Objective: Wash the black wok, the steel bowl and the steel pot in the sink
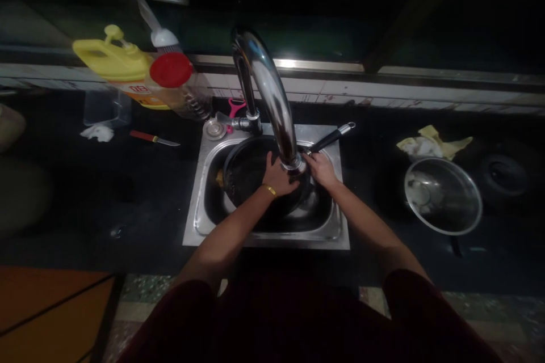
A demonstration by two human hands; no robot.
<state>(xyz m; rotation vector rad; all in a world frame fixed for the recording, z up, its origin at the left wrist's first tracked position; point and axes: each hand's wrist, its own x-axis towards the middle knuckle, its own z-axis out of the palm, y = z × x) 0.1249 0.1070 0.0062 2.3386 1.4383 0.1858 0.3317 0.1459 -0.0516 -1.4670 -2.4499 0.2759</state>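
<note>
Pan (pixel 244 170) sits in sink (pixel 268 240) under faucet (pixel 269 79), knife (pixel 149 136) on worktop (pixel 157 198) left of sink, jar (pixel 181 88) and jug (pixel 123 68) behind knife, bowl (pixel 457 198) right of sink, bundle (pixel 447 147) just behind bowl.

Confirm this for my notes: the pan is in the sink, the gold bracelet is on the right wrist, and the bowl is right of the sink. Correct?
Not quite: the head view shows the gold bracelet by the left hand, on the left wrist. The pan is in the sink, and the bowl is right of the sink.
</note>
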